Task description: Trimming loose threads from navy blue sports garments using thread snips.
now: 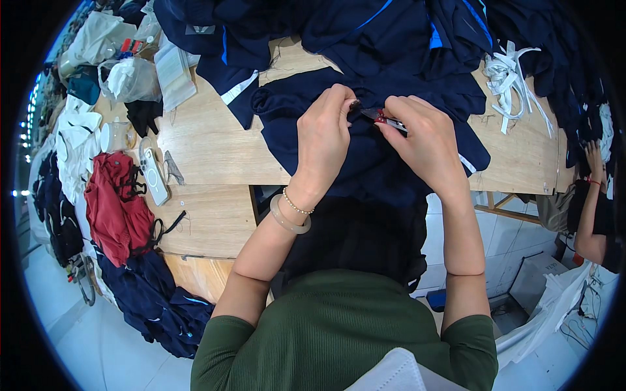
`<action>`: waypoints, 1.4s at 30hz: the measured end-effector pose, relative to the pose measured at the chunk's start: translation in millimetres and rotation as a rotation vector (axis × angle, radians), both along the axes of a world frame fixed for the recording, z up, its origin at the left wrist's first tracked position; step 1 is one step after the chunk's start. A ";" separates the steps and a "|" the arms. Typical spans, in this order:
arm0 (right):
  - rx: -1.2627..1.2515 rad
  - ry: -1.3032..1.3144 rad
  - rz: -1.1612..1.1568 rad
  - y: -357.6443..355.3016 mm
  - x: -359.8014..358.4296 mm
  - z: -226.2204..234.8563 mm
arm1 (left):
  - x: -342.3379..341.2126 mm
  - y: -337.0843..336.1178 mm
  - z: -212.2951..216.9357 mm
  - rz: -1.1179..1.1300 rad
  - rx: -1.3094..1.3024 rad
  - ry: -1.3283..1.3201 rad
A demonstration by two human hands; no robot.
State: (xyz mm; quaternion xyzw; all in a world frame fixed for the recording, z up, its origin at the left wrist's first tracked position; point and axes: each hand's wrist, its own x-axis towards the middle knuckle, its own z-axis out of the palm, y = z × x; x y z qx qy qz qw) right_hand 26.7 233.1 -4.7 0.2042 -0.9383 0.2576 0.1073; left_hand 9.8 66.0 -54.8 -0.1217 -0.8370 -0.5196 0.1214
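Observation:
A navy garment (290, 98) lies spread over the table's near edge, with both my hands above it. My left hand (324, 133) is closed in a pinch on a small dark bit of the garment's cloth. A beaded bracelet and a pale bangle circle that wrist. In my right hand (424, 130) is a pair of thread snips (385, 119) with red and silver parts. Their blades point left, close to the pinched cloth. Whether the tips touch it is too small to tell.
More navy garments (365, 39) are heaped at the table's far side. White straps (508, 78) lie to the right. A red bag (117, 202), a white phone (154, 179) and plastic bags (134, 81) stand left. At far right another person's arm (590, 208) reaches toward dark cloth.

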 end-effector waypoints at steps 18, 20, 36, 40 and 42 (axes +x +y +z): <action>-0.046 -0.064 -0.020 3.9 1.4 4.2 | -0.1 -2.2 8.1 0.026 0.147 -0.062; -0.217 -0.127 -0.087 20.7 6.6 12.8 | 0.5 -11.8 8.0 0.072 0.053 -0.008; -0.800 -0.215 -0.436 55.0 28.2 -4.9 | -3.5 26.4 3.5 -0.095 -0.156 0.196; -0.801 -0.225 -0.375 47.1 28.2 -6.9 | -10.3 25.1 -0.6 -0.086 -0.118 0.250; -0.712 -0.250 -0.370 42.6 27.8 -2.6 | -10.7 22.7 -2.6 -0.047 -0.061 0.145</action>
